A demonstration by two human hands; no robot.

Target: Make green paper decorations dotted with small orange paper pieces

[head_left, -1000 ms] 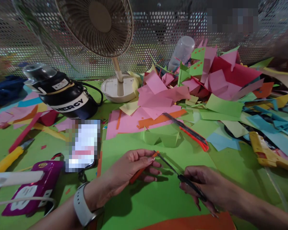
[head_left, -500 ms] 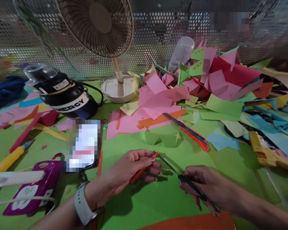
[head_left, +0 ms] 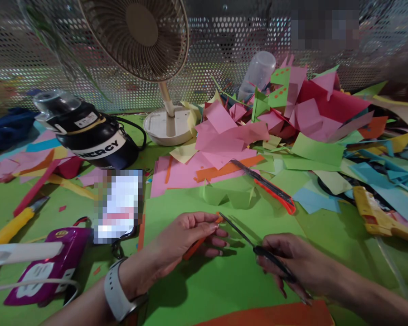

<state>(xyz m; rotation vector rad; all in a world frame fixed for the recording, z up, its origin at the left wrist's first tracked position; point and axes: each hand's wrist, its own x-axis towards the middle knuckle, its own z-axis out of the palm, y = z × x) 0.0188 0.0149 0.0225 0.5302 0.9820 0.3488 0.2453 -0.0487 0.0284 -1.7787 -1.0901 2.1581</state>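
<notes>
Two at once: pinched an orange paper strip (head_left: 193, 248) in the left hand (head_left: 187, 233), held scissors (head_left: 258, 251) in the right hand (head_left: 290, 256).
Nearest, saw an orange sheet (head_left: 275, 316). Gripped the strip between left thumb and fingers, above a green sheet (head_left: 221, 290) on the desk (head_left: 358, 267); wrapped right fingers around the black handles, blade tips at the strip's far end, contact impossible to judge. Risked nicking the left fingertips through one slip so near the pinch; risked a crooked edge through any twist of so narrow a strip. Farther off, saw a curled green cutout (head_left: 227, 195) beside a red-handled cutter (head_left: 270, 189). Beyond, saw heaped pink scraps (head_left: 238, 136) near a fan (head_left: 142, 25), likely to scatter if blown on.
</notes>
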